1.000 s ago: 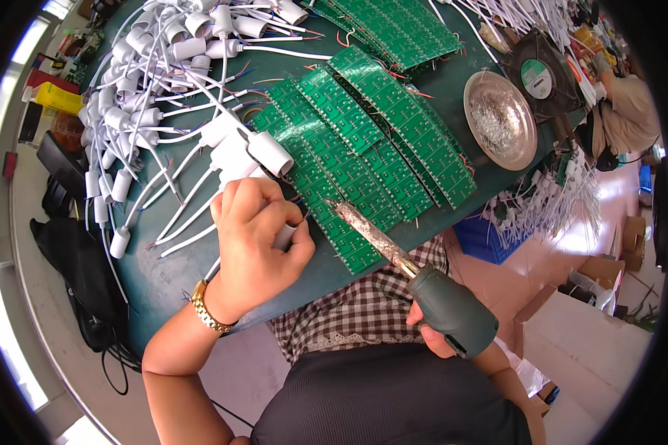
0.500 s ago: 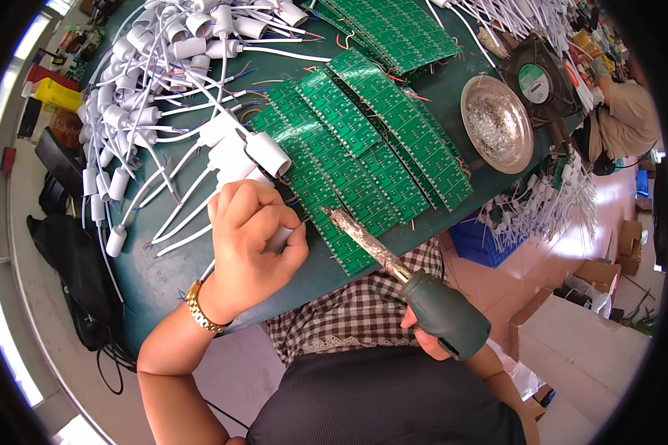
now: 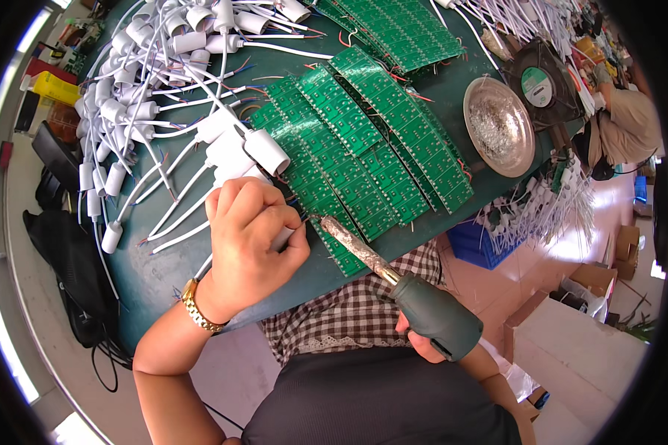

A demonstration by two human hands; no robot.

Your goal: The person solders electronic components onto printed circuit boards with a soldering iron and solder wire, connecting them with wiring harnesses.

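My left hand [image 3: 249, 241] is closed around a white cabled socket [image 3: 283, 237], mostly hidden by the fingers; thin wire ends stick out past the thumb. In my right hand [image 3: 424, 344] is a soldering iron with a dark green grip [image 3: 439, 317]. Its crusted, silvery tip points up-left and sits close by those wires, over the lower edge of the green circuit boards [image 3: 349, 182]. Whether tip and wire touch I cannot tell. Just beyond my left hand, several white sockets [image 3: 266, 151] lie side by side, their cables running left.
A large tangle of white cabled sockets [image 3: 189, 42] covers the far left. To the right stand a round metal dish [image 3: 497, 130] of silvery bits and a black fan [image 3: 539, 83]. A blue crate [image 3: 481, 241] is beside the table; another person [image 3: 622, 122] sits farther right.
The soldering iron has moved slightly left, bringing its tip nearer the wire ends at my left hand. My left hand keeps its grip on the socket and has hardly moved.
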